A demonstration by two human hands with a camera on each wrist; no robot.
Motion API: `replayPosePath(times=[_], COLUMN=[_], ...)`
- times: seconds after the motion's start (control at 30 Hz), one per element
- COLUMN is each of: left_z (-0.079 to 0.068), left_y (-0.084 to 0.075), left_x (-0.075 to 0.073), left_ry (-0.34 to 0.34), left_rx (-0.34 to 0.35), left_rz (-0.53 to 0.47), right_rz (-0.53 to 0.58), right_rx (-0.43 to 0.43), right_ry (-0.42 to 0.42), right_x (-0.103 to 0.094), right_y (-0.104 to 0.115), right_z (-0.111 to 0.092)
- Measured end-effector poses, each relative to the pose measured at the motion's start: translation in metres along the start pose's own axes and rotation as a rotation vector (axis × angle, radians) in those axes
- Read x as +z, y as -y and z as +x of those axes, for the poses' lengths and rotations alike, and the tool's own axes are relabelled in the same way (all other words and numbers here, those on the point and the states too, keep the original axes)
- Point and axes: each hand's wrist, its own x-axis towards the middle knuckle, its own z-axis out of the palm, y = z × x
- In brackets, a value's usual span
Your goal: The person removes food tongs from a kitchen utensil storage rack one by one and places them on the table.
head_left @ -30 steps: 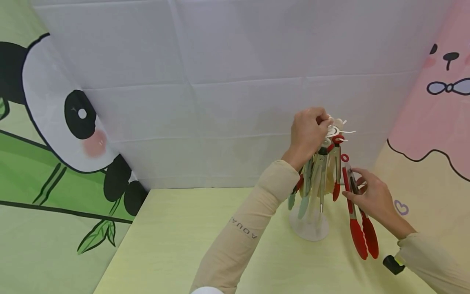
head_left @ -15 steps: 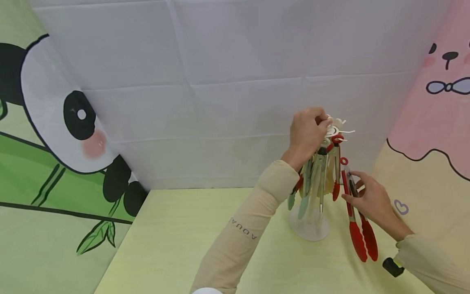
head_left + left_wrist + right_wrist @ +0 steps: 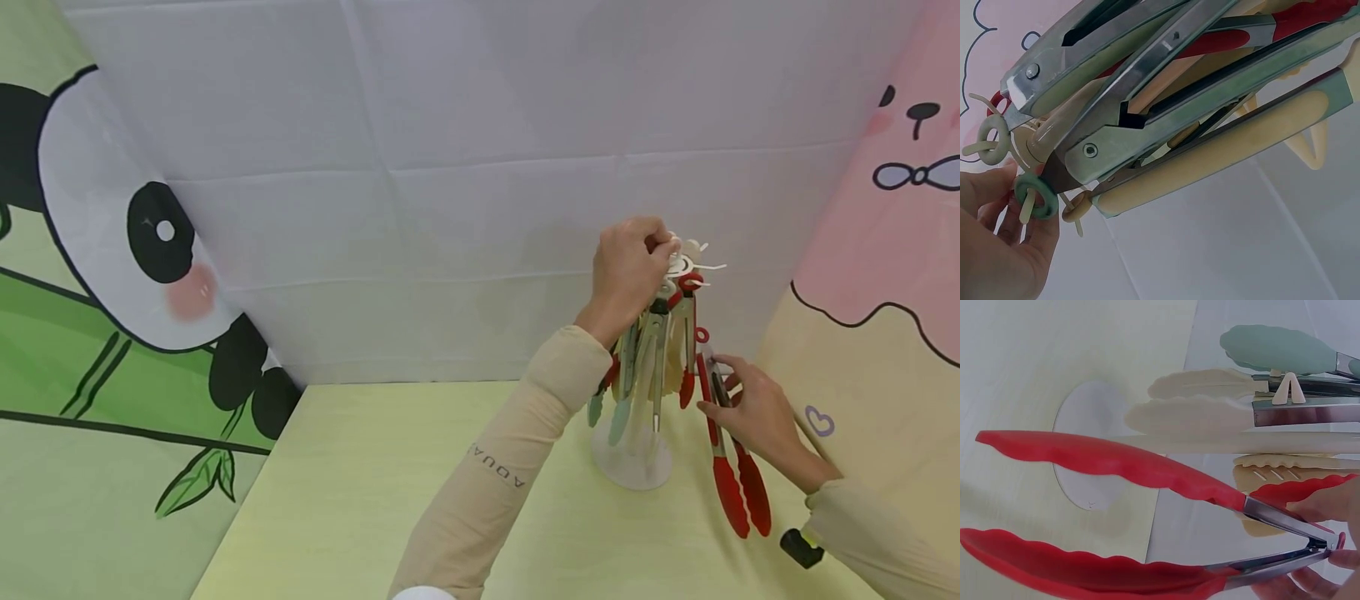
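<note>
My left hand (image 3: 626, 267) grips the top of a white utensil stand (image 3: 633, 468) with a round base. Several tongs hang from its hooks by their end rings, among them pale green tongs (image 3: 1229, 100) and tongs with cream handles (image 3: 1216, 153). To the right of the stand, my right hand (image 3: 761, 408) holds large red-tipped tongs (image 3: 727, 496) between thumb and fingers. These tongs point downward, their two arms spread apart, and their red end ring is near the hanging tools. Smaller red tongs (image 3: 687, 387) hang from a right-side hook.
The stand is on a pale yellow table (image 3: 360, 500), close to the white cloth wall (image 3: 450, 250) at the back. A panda print (image 3: 97, 208) covers the left side; a pink printed cloth (image 3: 885, 233) rises at the right. A small black block (image 3: 801, 548) shows by the right sleeve.
My right hand has lowered slightly with the red-tipped tongs, whose end ring sits a little lower. The left hand and the stand look the same.
</note>
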Motion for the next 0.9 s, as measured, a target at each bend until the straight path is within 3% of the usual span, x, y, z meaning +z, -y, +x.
replayPosePath(times=[0.3,0.9], left_z=[0.000,0.001], left_y=[0.002,0.002], left_x=[0.001,0.000], left_ry=[0.002,0.006], left_rx=[-0.004,-0.005], left_rz=[-0.012,-0.007], right_rz=[-0.010,0.002], right_rx=[-0.029,0.025], right_ry=[-0.008,0.074], right_x=[0.007,0.021], right_y=[-0.007,-0.018], right_z=[0.000,-0.006])
